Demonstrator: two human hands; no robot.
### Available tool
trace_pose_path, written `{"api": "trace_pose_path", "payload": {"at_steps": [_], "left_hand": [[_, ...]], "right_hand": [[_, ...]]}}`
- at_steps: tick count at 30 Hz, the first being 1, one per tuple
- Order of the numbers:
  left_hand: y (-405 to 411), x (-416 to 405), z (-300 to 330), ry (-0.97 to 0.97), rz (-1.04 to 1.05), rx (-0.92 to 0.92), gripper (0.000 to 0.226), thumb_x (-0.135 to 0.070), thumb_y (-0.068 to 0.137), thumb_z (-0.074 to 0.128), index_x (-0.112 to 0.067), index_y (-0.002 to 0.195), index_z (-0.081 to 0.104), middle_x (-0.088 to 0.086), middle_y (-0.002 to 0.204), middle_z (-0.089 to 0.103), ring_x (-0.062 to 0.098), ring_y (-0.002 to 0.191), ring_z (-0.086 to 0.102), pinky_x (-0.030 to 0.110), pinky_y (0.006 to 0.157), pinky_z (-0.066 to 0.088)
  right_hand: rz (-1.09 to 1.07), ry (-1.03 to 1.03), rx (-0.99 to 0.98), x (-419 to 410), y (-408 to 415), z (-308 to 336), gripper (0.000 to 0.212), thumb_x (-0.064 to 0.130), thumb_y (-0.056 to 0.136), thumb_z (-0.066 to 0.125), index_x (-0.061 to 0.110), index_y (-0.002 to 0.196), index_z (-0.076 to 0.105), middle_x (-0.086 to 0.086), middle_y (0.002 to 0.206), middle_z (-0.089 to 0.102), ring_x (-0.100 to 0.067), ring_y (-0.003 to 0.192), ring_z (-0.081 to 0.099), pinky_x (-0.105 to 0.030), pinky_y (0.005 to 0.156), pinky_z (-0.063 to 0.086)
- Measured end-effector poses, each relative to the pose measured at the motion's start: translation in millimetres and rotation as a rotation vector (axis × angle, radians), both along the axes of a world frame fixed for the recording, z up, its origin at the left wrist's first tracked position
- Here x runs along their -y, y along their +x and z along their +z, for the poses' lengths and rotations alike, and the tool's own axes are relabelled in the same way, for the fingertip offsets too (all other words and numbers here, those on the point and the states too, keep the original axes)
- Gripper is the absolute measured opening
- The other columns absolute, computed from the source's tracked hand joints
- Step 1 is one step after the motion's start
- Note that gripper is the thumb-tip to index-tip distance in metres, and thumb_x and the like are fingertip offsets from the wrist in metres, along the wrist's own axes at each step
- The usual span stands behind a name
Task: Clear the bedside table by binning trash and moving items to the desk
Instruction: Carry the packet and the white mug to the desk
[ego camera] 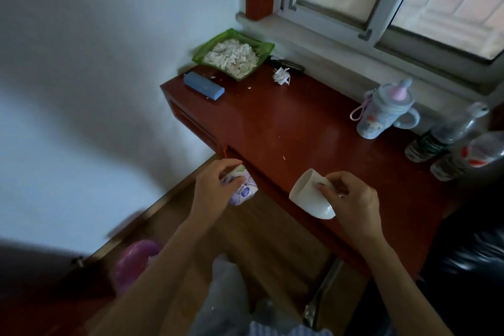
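Left hand (210,185) curled round soft printed packet (241,188), off the front edge of red table (286,123); right hand (351,199) pinched white cup (311,194) at its side, tilted over the same edge. Looked light, rigid, likely breakable; best gripped round the wall. Packet crushable, probably trash.

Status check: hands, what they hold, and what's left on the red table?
Left hand grips crumpled white printed packet. Right hand holds tilted white cup. Green tray, blue case remain.
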State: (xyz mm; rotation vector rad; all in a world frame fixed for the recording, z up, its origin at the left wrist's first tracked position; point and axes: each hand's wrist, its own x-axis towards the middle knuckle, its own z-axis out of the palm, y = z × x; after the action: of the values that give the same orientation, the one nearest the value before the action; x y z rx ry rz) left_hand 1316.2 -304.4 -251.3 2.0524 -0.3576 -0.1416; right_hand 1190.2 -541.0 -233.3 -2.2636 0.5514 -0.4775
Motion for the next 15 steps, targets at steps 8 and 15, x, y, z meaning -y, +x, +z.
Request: {"api": "trace_pose_path", "payload": {"at_steps": [8,15], "left_hand": [[127,44,-21,-0.015,-0.150,-0.067,0.035,-0.007,0.080,0.070,-0.014,0.114,0.063,0.000,0.107,0.063,0.007,0.091,0.060,0.005,0.067,0.047],[235,83,-32,-0.013,-0.346,-0.084,0.034,-0.007,0.079,0.071,-0.015,0.111,0.065,-0.002,0.106,0.065,0.005,0.095,0.061,0.009,0.074,0.047]], "right_hand": [[-0.139,0.013,-0.043,15,91,-18,0.018,0.024,0.078,0.074,0.015,0.093,0.070,0.007,0.083,0.068,-0.004,0.077,0.062,-0.018,0.064,0.046],[-0.366,0.082,-0.078,20,156,-29,0.016,0.024,0.078,0.073,0.017,0.092,0.069,0.009,0.081,0.067,-0.005,0.074,0.062,-0.025,0.064,0.050]]}}
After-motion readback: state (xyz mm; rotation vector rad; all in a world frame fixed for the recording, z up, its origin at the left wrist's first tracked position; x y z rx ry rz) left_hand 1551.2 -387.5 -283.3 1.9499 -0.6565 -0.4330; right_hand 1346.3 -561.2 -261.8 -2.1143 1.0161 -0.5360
